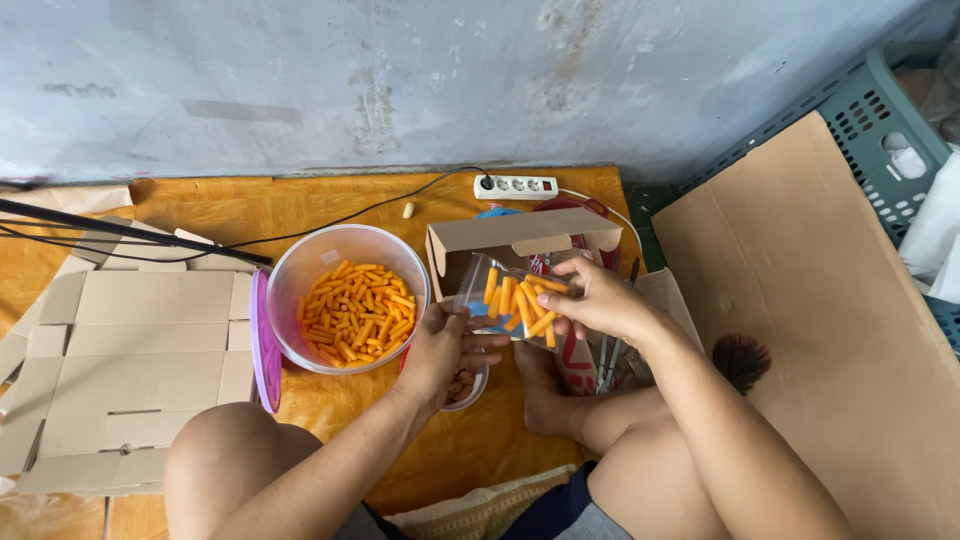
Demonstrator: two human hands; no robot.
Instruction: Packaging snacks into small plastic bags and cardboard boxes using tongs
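Note:
Both my hands hold a small clear plastic bag (500,295) partly filled with orange snack sticks. My left hand (445,350) grips the bag from below. My right hand (595,300) pinches its open top edge, fingers touching several sticks. To the left of the bag stands a large clear plastic tub (345,255) with a heap of the same orange sticks (358,310) inside. Its purple lid (263,345) leans against the tub's left side.
An open cardboard box (520,235) sits behind the bag. Flattened cardboard boxes (130,360) lie at left, a big cardboard sheet (850,330) at right before a grey-green crate (885,120). A white power strip (515,186) lies by the wall. My knees are below.

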